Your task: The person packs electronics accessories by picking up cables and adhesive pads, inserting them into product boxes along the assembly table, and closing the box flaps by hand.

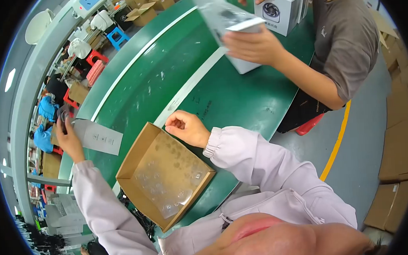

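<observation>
At the far left, my left hand [70,141] is raised, with its fingers closed around a small dark object with a rounded face [63,113]; its exact kind is unclear. Just right of that hand lies a white printed box or sheet [99,136] with small line drawings. My right hand [189,128] is over the far right corner of a shallow cardboard tray [139,160]. Its fingers are curled together, and anything between them is too small to make out. Small clear plastic pieces [166,179] lie inside the tray.
Across the green table [182,51], a person in a brown shirt [346,44] handles a white box [244,64] in plastic. White boxes printed with a fan [281,10] stand beside them. Black cables [142,219] lie left of the tray. Cardboard boxes [398,151] are stacked at right.
</observation>
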Available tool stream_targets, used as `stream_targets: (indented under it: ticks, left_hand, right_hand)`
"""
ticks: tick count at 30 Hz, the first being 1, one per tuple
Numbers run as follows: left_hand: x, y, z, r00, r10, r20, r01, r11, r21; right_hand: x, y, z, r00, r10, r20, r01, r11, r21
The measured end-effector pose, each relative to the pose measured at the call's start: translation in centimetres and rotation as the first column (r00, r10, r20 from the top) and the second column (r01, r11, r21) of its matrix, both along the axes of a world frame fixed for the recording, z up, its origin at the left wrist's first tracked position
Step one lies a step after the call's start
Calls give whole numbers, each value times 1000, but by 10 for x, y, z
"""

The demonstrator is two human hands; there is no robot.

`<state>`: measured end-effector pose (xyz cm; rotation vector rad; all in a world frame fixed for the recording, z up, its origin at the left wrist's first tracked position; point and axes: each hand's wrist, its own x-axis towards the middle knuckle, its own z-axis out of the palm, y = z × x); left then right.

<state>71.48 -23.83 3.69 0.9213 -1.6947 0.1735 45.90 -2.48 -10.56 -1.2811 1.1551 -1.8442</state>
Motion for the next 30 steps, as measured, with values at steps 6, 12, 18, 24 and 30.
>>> stream_targets:
  ticks: [6,12,18,24,30]
  left_hand:
    - [14,-28,-16,917,197,347,-175,980,-95]
    - [-13,0,-27,952,179,248,-151,980,-127]
    - [17,-11,-38,856,25,516,-57,997,46]
    - [12,-25,-33,734,31,678,-203,963,176]
    - [0,-66,-36,686,-62,725,-144,965,218]
  right_hand:
    - [2,2,1,993,71,-97,-61,993,102]
    - [2,-4,-15,987,62,-150,-38,987,157]
    - [2,-3,-18,981,30,-190,2,986,168]
    - [8,-1,-13,975,85,-204,-43,978,203]
    - [10,-3,-21,975,41,-218,-9,989,144]
